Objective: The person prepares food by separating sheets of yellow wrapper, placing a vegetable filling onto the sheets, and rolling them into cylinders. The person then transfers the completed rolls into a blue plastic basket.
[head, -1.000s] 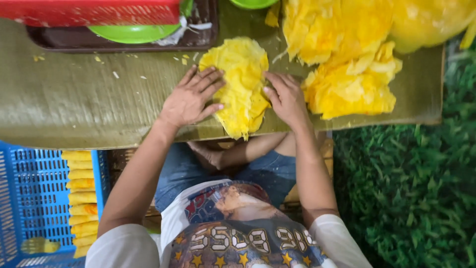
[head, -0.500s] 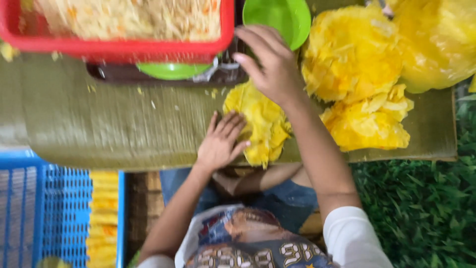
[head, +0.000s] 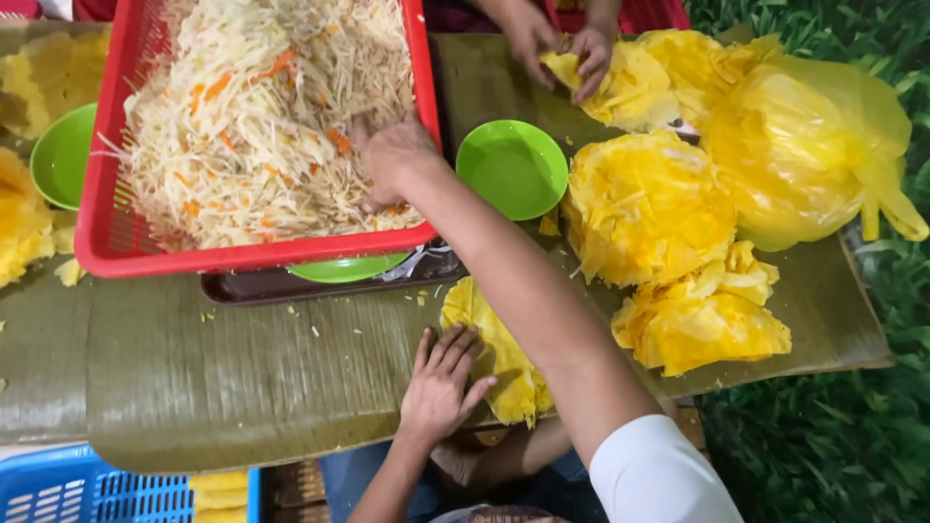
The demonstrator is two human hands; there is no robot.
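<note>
In the head view, our right hand (head: 392,160) is stretched out over the near-right corner of the red plastic mesh basket (head: 252,257), knuckles up. Its fingers curl down into the heap of pale shredded vegetable flecked with orange (head: 242,116). The fingertips are buried in the strands, so we cannot tell whether they are pinching any. Our left hand (head: 441,387) lies palm down at the near edge of the leaf-covered tabletop (head: 242,368). Its fingers are spread and flat on the left part of a thin, crinkled yellow sheet (head: 509,363), which is partly hidden under our right forearm. We judge the step in hand to be taking up shreds while the sheet is held still. A lift from here would call for closing the fingers on a loose clump and clearing the basket's near rim and the round green plastic bowl (head: 511,167) just right of it. The basket rests on a dark brown tray (head: 291,288). Stacks of more yellow sheets (head: 644,203) lie towards the right edge, beside a knotted yellow plastic bag (head: 814,145). At the far edge another person's two hands (head: 562,53) press on a yellow sheet of their own. A blue plastic crate (head: 58,489) sits below the near-left corner.
</note>
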